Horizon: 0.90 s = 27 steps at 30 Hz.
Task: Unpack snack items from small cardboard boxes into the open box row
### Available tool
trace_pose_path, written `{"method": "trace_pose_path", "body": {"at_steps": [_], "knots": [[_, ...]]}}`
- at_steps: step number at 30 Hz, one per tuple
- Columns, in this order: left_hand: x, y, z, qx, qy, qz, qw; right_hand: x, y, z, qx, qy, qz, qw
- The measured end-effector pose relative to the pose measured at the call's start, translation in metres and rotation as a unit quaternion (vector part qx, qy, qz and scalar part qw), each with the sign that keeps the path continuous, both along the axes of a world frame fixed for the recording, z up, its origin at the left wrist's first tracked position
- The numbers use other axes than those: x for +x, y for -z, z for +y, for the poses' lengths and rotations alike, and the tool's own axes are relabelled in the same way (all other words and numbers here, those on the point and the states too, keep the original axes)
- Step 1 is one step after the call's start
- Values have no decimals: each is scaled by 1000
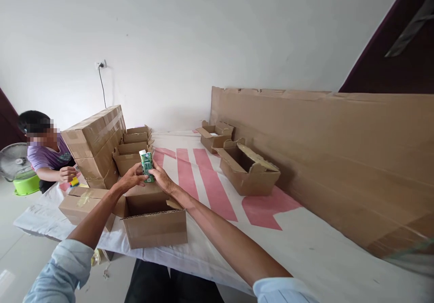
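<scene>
A small green drink carton (pixel 147 164) with a white cap is held upright above the table. My left hand (pixel 130 179) has its fingers bent against the carton's left side. On the other side, my right hand (pixel 162 176) grips the carton between thumb and fingers. Just below and in front of my hands is an open cardboard box (pixel 155 230) with its flaps raised; most of its inside is in shadow. A closed, taped box (pixel 86 206) lies to the left of it, under my left forearm.
Stacked taped boxes (pixel 96 147) stand at left, beside a row of open boxes (pixel 127 160). At right are two open boxes, one nearer (pixel 251 176) and one farther (pixel 214 139), before a tall cardboard panel (pixel 322 158). A person (pixel 49 154) crouches at far left near a fan (pixel 15 160).
</scene>
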<state>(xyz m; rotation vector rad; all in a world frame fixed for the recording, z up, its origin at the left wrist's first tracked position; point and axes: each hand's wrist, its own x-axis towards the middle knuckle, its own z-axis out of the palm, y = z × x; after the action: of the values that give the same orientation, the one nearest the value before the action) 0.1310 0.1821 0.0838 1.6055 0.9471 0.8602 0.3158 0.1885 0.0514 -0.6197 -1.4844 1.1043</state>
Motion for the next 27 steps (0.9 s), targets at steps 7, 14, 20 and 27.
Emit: {"method": "trace_pose_path", "body": {"at_steps": [7,14,20,27], "knots": [[-4,7,9,-14,-2,7,1000,-1,-4,3,21,27,-24,999],[-6,12,19,-13,-10,-3,1000,1,-11,2,25,15,-31,999],[-9,13,26,-13,-25,-21,999,3,-16,7,24,3,-37,999],[-11,13,27,-24,-24,-31,999,1,-13,11,3,0,-31,1000]]}}
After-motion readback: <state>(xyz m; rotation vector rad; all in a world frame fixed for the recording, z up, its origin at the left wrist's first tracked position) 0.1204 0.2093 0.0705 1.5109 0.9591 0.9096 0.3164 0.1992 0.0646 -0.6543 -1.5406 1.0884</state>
